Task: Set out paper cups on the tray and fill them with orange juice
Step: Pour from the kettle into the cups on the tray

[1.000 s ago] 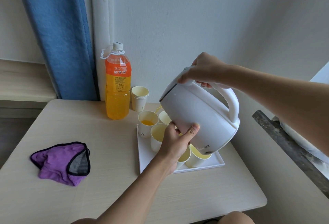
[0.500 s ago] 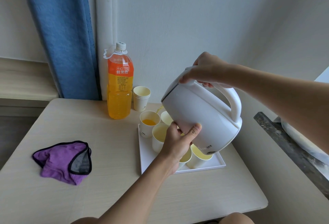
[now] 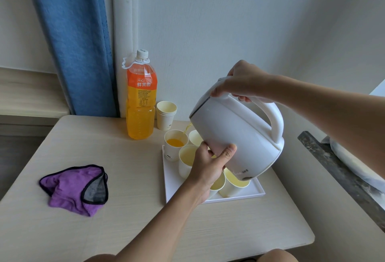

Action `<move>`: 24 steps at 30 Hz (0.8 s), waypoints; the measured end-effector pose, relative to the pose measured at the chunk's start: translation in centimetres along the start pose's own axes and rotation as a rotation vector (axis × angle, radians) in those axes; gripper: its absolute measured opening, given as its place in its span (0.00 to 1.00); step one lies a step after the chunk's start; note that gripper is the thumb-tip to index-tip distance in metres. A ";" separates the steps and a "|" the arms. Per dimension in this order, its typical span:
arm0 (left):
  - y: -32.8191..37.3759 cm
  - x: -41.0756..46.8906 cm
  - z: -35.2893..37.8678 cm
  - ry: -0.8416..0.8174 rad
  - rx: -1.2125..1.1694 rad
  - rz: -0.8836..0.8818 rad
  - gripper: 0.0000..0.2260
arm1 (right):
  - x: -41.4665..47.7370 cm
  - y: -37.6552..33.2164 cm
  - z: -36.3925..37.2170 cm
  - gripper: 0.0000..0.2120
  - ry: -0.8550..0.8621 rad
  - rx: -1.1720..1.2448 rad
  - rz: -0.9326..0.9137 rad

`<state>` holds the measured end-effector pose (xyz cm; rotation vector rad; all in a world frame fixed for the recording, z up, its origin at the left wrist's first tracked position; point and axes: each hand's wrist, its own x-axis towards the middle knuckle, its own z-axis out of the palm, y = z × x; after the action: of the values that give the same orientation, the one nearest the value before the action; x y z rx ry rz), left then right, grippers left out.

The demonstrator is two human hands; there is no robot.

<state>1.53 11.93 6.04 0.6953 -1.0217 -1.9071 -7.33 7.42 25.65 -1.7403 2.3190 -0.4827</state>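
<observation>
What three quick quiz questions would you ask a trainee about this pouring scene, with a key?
1. True or false: the bottle has its cap on.
2. The kettle is pouring juice into which cup? A. the far-left cup on the tray; B. the nearest one on the tray; C. one off the tray.
3. Which of the hands grips the kettle's handle?
Key: 1 true; 2 A; 3 the right hand, while the left hand holds the body.
</observation>
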 end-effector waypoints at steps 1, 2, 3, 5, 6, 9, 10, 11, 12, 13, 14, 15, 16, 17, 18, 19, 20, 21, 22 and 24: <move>0.0 0.0 0.0 0.000 0.000 0.000 0.21 | 0.0 0.0 0.0 0.17 0.001 0.001 0.000; 0.0 0.0 -0.1 0.000 -0.001 0.000 0.21 | 0.0 0.0 0.0 0.17 0.001 0.003 0.001; -0.1 0.1 -0.1 -0.002 -0.003 0.000 0.22 | 0.0 0.0 0.0 0.17 0.000 0.005 0.001; -0.2 0.1 -0.1 -0.009 -0.010 -0.003 0.22 | 0.0 0.0 0.0 0.17 -0.001 0.002 0.001; -0.2 0.1 -0.2 -0.011 -0.013 -0.004 0.22 | 0.0 0.0 0.0 0.17 -0.001 0.000 0.000; -0.2 0.2 -0.1 -0.017 -0.012 -0.006 0.23 | 0.1 -0.1 0.0 0.16 -0.003 -0.004 -0.001; -0.2 0.2 -0.1 -0.017 -0.009 -0.002 0.25 | 0.1 -0.1 0.0 0.16 -0.003 -0.006 -0.002; -0.2 0.2 -0.1 -0.016 -0.006 -0.001 0.27 | 0.1 -0.1 0.0 0.16 -0.003 -0.007 -0.003; -0.1 0.2 -0.1 -0.014 -0.006 -0.001 0.28 | 0.1 -0.1 0.0 0.16 -0.004 -0.008 -0.005; -0.2 0.2 0.0 -0.014 -0.008 0.001 0.29 | 0.1 -0.1 0.0 0.16 -0.005 -0.010 -0.006; -0.2 0.1 0.0 -0.014 -0.009 0.002 0.29 | 0.0 -0.1 0.0 0.16 -0.005 -0.011 -0.006; -0.1 0.1 0.0 -0.013 -0.006 0.001 0.29 | 0.0 -0.1 0.0 0.17 -0.005 -0.011 -0.006; -0.1 0.1 0.0 -0.012 -0.002 -0.004 0.29 | 0.0 -0.1 0.0 0.17 -0.005 -0.011 -0.007; -0.1 0.1 0.0 -0.012 0.002 -0.007 0.27 | 0.0 -0.2 0.0 0.17 -0.006 -0.012 -0.008; -0.1 0.1 0.0 -0.011 0.005 -0.009 0.25 | 0.0 -0.2 0.0 0.17 -0.007 -0.015 -0.009; -0.1 0.0 0.0 -0.009 0.008 -0.010 0.23 | 0.0 -0.2 0.0 0.17 -0.008 -0.017 -0.010; 0.0 0.0 0.1 -0.007 0.010 -0.010 0.22 | 0.1 -0.3 0.0 0.17 -0.008 -0.020 -0.010; 0.0 0.0 0.1 -0.005 0.012 -0.009 0.21 | 0.1 -0.3 0.0 0.16 -0.008 -0.023 -0.010; 0.0 -0.1 0.1 -0.003 0.014 -0.007 0.21 | 0.1 -0.3 0.0 0.16 -0.009 -0.025 -0.010; 0.1 -0.1 0.1 -0.001 0.017 -0.006 0.20 | 0.1 -0.3 0.0 0.16 -0.012 -0.026 -0.011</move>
<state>1.50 12.03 6.21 0.7079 -1.0392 -1.9057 -7.09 7.22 25.75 -1.7631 2.3187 -0.4449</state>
